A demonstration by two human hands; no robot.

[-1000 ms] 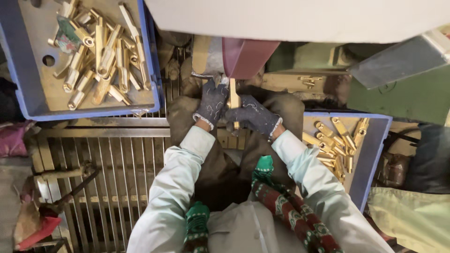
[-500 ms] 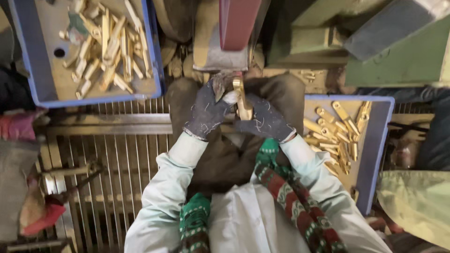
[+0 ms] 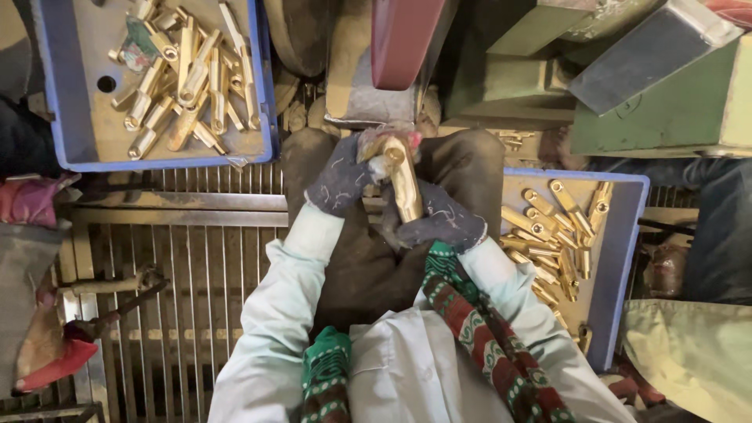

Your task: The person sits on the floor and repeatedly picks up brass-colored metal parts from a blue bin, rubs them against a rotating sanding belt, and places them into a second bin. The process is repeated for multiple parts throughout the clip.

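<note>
Both my hands wear dark grey knit gloves and grip one long brass fitting (image 3: pixel 402 182) held upright between them. My left hand (image 3: pixel 345 176) pinches its upper end, close under the dark red belt cover (image 3: pixel 406 35) of a grinding machine. My right hand (image 3: pixel 439 223) wraps its lower end, just above my lap. A blue tray (image 3: pixel 74 153) at the upper left holds several brass fittings (image 3: pixel 184 74). A second blue tray (image 3: pixel 623 235) at the right holds several more brass parts (image 3: pixel 556 227).
A metal grate floor (image 3: pixel 196 266) lies under my knees. A green machine body (image 3: pixel 666 102) and a grey metal block (image 3: pixel 650 55) stand at the upper right. Red cloth (image 3: pixel 31 200) and a rusty tool (image 3: pixel 110 282) lie at the left. A person's dark trouser leg (image 3: pixel 721 227) shows at the right.
My hands have drawn the brass fitting back from the machine toward me and turned it more upright. The view has tilted down, so the trays sit higher in the picture.
</note>
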